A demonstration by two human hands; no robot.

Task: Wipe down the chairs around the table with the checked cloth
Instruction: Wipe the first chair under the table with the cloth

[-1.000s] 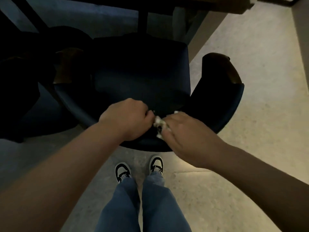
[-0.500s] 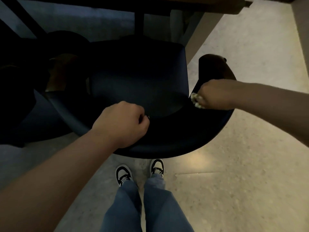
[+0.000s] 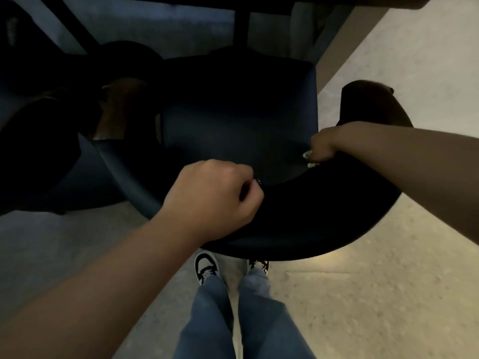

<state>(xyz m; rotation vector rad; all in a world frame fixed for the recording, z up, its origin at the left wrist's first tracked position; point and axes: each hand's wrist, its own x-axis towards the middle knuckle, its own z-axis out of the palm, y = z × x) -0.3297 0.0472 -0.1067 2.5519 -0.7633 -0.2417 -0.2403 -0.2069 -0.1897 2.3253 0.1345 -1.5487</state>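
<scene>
Right hand (image 3: 325, 143) grips the bunched cloth (image 3: 309, 158) against the inner face of the chair (image 3: 233, 120) back, at its right side where back meets seat. Left hand (image 3: 212, 198) curls over the back's top edge at its middle, gripping it. Chair seat tucked under the table (image 3: 337, 1).

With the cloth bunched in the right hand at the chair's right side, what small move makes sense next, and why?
Probably drag the cloth on along the curved backrest toward the right armrest. The right hand presses the bunched cloth where the backrest meets the seat, while the left hand has its grip on the backrest's top edge, which should steady the chair.
</scene>
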